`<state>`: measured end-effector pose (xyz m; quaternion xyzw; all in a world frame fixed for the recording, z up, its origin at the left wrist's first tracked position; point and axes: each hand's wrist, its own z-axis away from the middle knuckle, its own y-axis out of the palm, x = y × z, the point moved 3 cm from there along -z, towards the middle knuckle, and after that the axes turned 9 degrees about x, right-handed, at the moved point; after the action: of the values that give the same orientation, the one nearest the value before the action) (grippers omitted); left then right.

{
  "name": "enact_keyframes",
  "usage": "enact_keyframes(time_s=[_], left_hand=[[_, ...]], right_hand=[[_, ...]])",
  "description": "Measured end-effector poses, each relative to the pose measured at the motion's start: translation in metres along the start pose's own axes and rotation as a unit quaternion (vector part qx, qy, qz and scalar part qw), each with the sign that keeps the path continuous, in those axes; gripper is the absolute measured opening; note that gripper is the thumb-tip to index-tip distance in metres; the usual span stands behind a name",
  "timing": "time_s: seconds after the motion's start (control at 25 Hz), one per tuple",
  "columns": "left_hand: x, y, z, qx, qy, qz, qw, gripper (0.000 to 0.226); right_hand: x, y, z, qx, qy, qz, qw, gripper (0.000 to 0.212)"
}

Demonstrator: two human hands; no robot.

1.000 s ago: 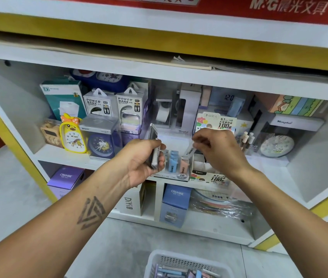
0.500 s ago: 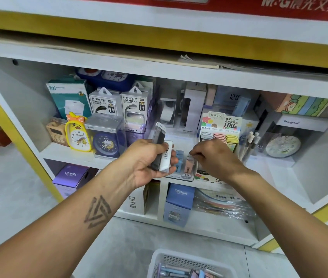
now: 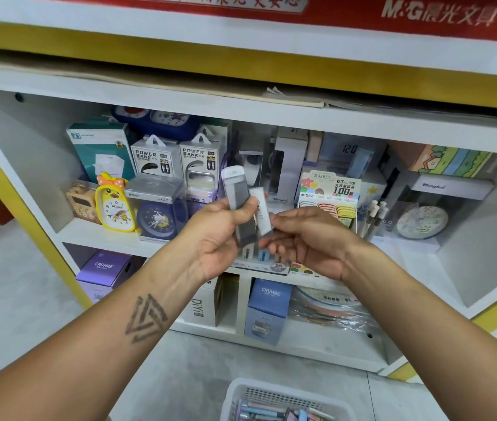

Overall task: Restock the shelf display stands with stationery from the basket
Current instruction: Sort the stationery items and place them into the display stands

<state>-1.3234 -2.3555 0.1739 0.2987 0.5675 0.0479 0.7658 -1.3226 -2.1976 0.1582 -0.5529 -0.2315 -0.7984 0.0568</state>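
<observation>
My left hand (image 3: 221, 235) grips a small stack of flat pencil-lead cases (image 3: 239, 202), grey and clear with white caps, held upright in front of the shelf. My right hand (image 3: 308, 238) pinches the lower end of the rightmost clear case (image 3: 262, 208) in that stack. Behind and below the hands sits a lead display stand (image 3: 277, 264) at the shelf's front edge, mostly hidden. A taller stand (image 3: 329, 192) of 0.7 HB lead cases stands just right of it. The white basket (image 3: 286, 399) with stationery lies on the floor at the bottom.
The white shelf (image 3: 98, 235) carries a yellow duck clock (image 3: 113, 205), a blue clock (image 3: 156, 217), power bank boxes (image 3: 177, 159) and a round clock (image 3: 423, 221) at the right. CRUHRE boxes (image 3: 268, 308) fill the lower compartments. Yellow frame posts (image 3: 13, 205) flank the unit.
My right hand has left the display stand and come up to the cases held in my left hand. My left hand rose a little with the stack.
</observation>
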Motion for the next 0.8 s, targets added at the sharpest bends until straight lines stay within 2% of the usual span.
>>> enact_keyframes(time_s=[0.12,0.2,0.24,0.32,0.36,0.44,0.48,0.56,0.64,0.8], left_hand=[[-0.004,-0.007,0.001,-0.019,0.0,-0.016,1.0,0.024],[-0.004,-0.016,0.001,-0.06,-0.016,-0.043,0.997,0.024],[-0.003,-0.02,0.0,-0.077,-0.028,-0.058,0.995,0.023],[-0.001,-0.024,0.001,-0.102,-0.05,-0.069,0.991,0.02],[0.0,-0.025,0.001,-0.108,-0.061,-0.076,0.989,0.017],[0.002,-0.024,0.0,-0.107,-0.081,-0.094,0.986,0.012],[0.003,-0.023,0.0,-0.102,-0.09,-0.098,0.986,0.009],[0.005,-0.02,-0.001,-0.091,-0.105,-0.102,0.985,0.003],[0.006,-0.019,0.0,-0.085,-0.11,-0.108,0.984,0.007],[0.006,-0.017,0.002,-0.072,-0.104,-0.114,0.985,0.015]], right_hand=[[0.01,-0.02,0.0,-0.058,-0.065,-0.056,0.995,0.023],[0.02,-0.036,0.001,-0.139,-0.148,0.044,0.978,0.016],[0.026,-0.042,0.003,-0.184,-0.19,0.129,0.956,0.013],[0.034,-0.049,0.008,-0.265,-0.24,0.318,0.878,0.011],[0.036,-0.05,0.009,-0.291,-0.252,0.417,0.823,0.012],[0.034,-0.045,0.009,-0.291,-0.263,0.581,0.713,0.016],[0.03,-0.042,0.007,-0.271,-0.264,0.625,0.683,0.016],[0.02,-0.037,0.0,-0.233,-0.244,0.668,0.664,0.008],[0.013,-0.036,-0.006,-0.212,-0.221,0.695,0.65,0.01],[0.007,-0.038,-0.009,-0.192,-0.219,0.695,0.657,0.007]])
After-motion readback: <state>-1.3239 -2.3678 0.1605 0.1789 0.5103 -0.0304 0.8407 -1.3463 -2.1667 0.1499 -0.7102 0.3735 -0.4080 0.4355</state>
